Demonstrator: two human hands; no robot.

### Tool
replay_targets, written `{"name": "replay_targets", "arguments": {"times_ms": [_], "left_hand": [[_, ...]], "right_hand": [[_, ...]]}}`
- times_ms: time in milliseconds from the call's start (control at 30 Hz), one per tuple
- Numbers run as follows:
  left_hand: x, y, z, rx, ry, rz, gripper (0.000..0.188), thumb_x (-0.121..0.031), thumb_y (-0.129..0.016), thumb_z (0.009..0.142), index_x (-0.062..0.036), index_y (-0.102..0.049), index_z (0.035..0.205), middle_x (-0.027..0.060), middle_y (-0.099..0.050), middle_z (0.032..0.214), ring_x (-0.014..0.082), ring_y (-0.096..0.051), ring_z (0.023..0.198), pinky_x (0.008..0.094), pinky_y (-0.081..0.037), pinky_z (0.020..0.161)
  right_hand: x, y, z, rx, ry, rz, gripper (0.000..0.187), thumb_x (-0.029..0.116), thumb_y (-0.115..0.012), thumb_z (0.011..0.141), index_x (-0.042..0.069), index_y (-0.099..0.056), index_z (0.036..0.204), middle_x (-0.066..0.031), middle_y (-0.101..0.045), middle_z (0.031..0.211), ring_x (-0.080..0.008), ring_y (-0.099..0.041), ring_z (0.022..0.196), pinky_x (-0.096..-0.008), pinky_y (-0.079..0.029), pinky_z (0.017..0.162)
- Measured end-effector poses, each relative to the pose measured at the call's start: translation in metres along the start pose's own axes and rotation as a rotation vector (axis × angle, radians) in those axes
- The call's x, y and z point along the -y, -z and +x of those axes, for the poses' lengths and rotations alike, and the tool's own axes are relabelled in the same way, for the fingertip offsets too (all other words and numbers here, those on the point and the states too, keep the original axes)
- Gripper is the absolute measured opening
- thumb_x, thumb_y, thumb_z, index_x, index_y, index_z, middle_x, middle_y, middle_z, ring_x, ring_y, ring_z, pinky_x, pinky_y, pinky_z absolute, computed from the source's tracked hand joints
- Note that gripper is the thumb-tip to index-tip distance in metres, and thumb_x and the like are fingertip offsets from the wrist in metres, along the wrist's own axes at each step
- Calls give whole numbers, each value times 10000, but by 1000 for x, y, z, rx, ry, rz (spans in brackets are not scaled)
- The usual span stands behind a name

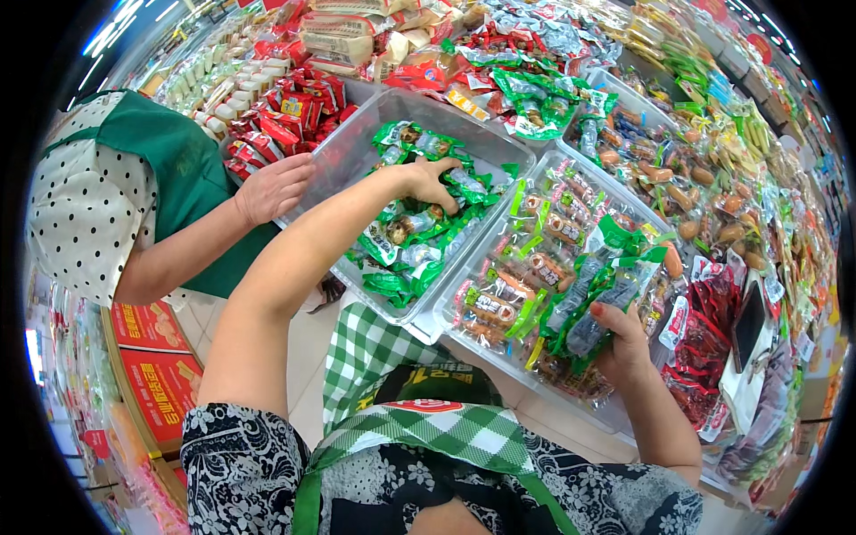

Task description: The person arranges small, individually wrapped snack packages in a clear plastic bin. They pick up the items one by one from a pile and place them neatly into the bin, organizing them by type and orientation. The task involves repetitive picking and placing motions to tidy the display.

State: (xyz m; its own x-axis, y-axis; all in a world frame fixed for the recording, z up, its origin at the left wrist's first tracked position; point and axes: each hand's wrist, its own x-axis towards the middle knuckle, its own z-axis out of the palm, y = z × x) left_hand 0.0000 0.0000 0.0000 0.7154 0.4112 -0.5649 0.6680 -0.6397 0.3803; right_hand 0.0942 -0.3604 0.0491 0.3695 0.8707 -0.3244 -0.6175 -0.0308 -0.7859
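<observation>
My left hand [428, 185] reaches into a clear plastic bin [334, 169] of green-and-clear wrapped snack packets [410, 223]. Its fingers are apart and curved over the packets, and nothing is visibly gripped. Over on the right, my right hand [621, 346] is closed around several green snack packets [588, 299], fanned out upward. These are above a second clear bin [446, 308] filled with wrapped sausages [539, 267] in clear packs. The right fingers are partly hidden behind the packets.
A co-worker in a green apron [192, 178] stands at the left, one hand [275, 187] at the bin's edge. Red snack packs [299, 111] lie behind that hand. A phone [747, 325] rests on the right among red packs [700, 357]. Red boxes [160, 383] stand lower left.
</observation>
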Motion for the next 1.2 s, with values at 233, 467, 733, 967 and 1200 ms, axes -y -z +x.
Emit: {"name": "replay_targets", "arguments": {"times_ms": [233, 467, 733, 967, 1200], "left_hand": [[23, -3, -9, -144, -100, -154, 964, -282, -774, 599, -71, -347, 1437, 217, -419, 1405, 307, -412, 1299, 374, -355, 1063], [22, 6, -15, 28, -247, -231, 989, -342, -839, 600, -78, -366, 1428, 186, -438, 1398, 279, -435, 1282, 357, -358, 1058], [35, -10, -7, -169, -266, -267, 864, -193, -822, 595, -9, -444, 1350, 129, -563, 1266, 216, -536, 1137, 312, -423, 974], [43, -9, -18, -193, -322, -420, 936, -204, -815, 594, 30, -386, 1393, 179, -535, 1305, 240, -524, 1188, 304, -409, 995], [23, 17, -54, -290, -354, -441, 650, -107, -796, 611, -24, -565, 1213, 67, -629, 1124, 157, -568, 1033, 287, -434, 921]], "right_hand": [[-4, 1, 3, -36, 33, -30, 542, 149, -661, 776, 12, -446, 1254, -149, -604, 1135, -266, -631, 985, -418, -533, 855], [-2, -5, 4, -15, 28, 6, 523, 117, -639, 781, 10, -443, 1255, -159, -606, 1136, -274, -632, 989, -438, -536, 861], [-2, -1, 5, -50, 21, -23, 526, 105, -627, 779, 0, -438, 1259, -167, -608, 1135, -278, -638, 979, -439, -543, 853], [-3, 2, 4, -37, 2, 6, 565, 119, -652, 766, 7, -425, 1271, -164, -606, 1129, -278, -640, 974, -427, -542, 849], [1, -2, 2, -27, -20, 22, 525, 120, -665, 768, 10, -475, 1244, -125, -618, 1123, -242, -621, 997, -414, -516, 884]]}}
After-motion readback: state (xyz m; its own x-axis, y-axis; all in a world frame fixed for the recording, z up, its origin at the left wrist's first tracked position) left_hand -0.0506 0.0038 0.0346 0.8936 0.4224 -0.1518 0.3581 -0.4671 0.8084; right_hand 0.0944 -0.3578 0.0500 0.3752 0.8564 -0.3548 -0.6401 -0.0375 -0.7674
